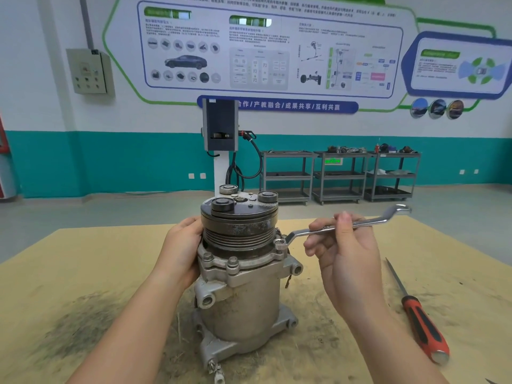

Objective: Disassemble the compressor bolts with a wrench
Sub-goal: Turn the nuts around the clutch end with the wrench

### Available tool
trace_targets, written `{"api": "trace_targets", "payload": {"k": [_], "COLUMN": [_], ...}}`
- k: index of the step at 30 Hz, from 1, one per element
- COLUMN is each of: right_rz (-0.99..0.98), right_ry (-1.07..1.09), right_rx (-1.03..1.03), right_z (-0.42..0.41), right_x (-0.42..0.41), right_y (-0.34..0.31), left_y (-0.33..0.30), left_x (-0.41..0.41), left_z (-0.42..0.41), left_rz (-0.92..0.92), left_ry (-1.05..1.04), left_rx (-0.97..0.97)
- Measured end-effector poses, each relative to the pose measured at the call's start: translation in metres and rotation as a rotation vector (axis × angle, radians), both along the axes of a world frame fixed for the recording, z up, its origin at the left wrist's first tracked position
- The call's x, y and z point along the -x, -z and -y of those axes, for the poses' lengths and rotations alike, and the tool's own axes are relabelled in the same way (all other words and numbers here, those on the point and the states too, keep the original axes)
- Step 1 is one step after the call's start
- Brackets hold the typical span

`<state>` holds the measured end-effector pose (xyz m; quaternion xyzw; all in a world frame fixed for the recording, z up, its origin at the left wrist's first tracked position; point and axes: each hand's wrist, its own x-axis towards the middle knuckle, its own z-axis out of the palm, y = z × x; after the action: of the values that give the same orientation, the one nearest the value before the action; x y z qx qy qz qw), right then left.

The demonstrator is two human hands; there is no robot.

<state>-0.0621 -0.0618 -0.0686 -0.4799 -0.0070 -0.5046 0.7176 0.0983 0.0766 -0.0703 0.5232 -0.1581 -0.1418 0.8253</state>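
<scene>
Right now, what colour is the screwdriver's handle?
Red and black handle, best in the head view.

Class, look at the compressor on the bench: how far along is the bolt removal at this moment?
Nothing looks removed yet. In hand: the right hand holds the wrench, its ring end seated on a flange bolt, while the left hand steadies the compressor. Left: two front bolts sit in the flange.

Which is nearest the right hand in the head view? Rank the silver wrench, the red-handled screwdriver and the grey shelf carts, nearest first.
1. Silver wrench: gripped in the right hand.
2. Red-handled screwdriver: lying on the table to the hand's right.
3. Grey shelf carts: far back by the teal wall.
</scene>
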Motion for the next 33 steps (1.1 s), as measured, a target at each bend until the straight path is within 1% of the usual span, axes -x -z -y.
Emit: {"api": "trace_targets", "payload": {"k": [2, 4, 6, 9, 11, 13, 15, 16, 19, 22, 25, 27, 28, 29, 31, 33], "right_rz": [0.077, 0.163, 0.220, 0.188, 0.157, 0.147, 0.164, 0.174, 0.151, 0.070, 0.009, -0.046, -0.089, -0.143, -0.213, -0.177], "right_ry": [0.164, 0.323, 0.395, 0.450, 0.472, 0.476, 0.449, 0.431, 0.368, 0.164, -0.071, -0.236, -0.291, -0.309, -0.265, -0.245], "right_rx": [0.120, 0.314, 0.552, 0.875, 0.951, 0.959, 0.899, 0.813, 0.431, 0.077, -0.139, -0.233, -0.245, -0.224, -0.152, -0.132], "right_z": [-0.013, -0.026, -0.035, -0.043, -0.046, -0.045, -0.042, -0.041, -0.033, -0.020, -0.009, -0.002, 0.001, 0.003, 0.003, 0.001], "right_x": [0.000, 0.001, 0.002, 0.000, 0.001, 0.003, 0.007, 0.009, 0.012, 0.009, 0.006, 0.006, 0.007, 0.007, 0.007, 0.006], "right_y": [0.006, 0.013, 0.018, 0.024, 0.024, 0.022, 0.018, 0.014, 0.001, -0.003, -0.006, -0.009, -0.009, -0.008, -0.006, -0.005], "left_y": [-0.001, 0.000, 0.001, 0.002, 0.002, 0.002, 0.002, 0.002, 0.001, 0.001, 0.000, -0.001, -0.001, -0.002, -0.002, -0.001], "left_x": [0.000, 0.000, -0.001, -0.004, -0.005, -0.004, -0.004, -0.003, -0.002, -0.001, 0.000, 0.000, 0.001, 0.002, 0.004, 0.005], "left_z": [0.000, 0.000, 0.000, 0.000, 0.000, 0.001, 0.001, 0.001, 0.000, 0.000, 0.000, -0.001, -0.001, -0.001, 0.000, 0.000], "left_rz": [-0.003, -0.008, -0.011, -0.011, -0.014, -0.014, -0.011, -0.009, -0.003, 0.001, -0.003, -0.007, -0.007, -0.007, -0.008, -0.008], "left_ry": [-0.011, -0.011, 0.002, -0.008, -0.020, -0.018, -0.013, -0.012, -0.017, -0.015, 0.003, 0.007, 0.006, 0.005, 0.002, 0.000], "left_rx": [-0.007, -0.001, 0.006, 0.006, 0.007, 0.009, -0.002, -0.011, -0.018, -0.020, -0.020, -0.017, -0.017, -0.016, -0.007, -0.002]}}
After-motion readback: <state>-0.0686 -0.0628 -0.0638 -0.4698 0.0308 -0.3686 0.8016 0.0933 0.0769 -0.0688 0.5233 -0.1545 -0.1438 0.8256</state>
